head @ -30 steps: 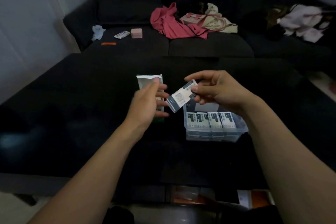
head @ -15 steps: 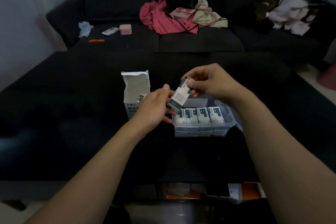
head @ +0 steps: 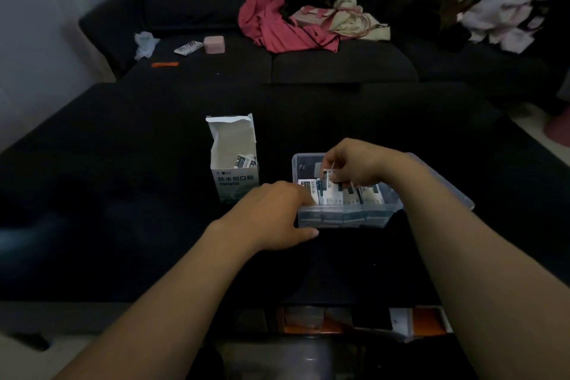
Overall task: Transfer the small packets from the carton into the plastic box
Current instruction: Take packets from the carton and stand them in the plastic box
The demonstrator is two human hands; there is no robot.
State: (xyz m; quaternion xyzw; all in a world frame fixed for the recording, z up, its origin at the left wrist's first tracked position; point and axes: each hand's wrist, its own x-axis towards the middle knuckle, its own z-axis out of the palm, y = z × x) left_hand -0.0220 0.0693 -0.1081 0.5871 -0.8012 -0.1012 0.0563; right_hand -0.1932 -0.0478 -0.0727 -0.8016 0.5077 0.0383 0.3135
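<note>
Slotting a packet [head: 329, 184], pinched in right hand [head: 357, 163] fingers, into the mid-frame plastic box [head: 339, 219]; left hand [head: 274, 213] gripping its corner steady.

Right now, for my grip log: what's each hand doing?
Left hand: grips the plastic box at its near-left corner.
Right hand: pinches a small packet, lowered inside the box.

two hands, my left hand [head: 277, 213], my right hand [head: 357, 163], one carton [head: 236, 185], one plastic box [head: 342, 220], at least two packets [head: 246, 161] showing in the carton, roughly four boxed packets [head: 331, 196] in a row, partly hidden, one held packet [head: 328, 179] in my right hand
</note>
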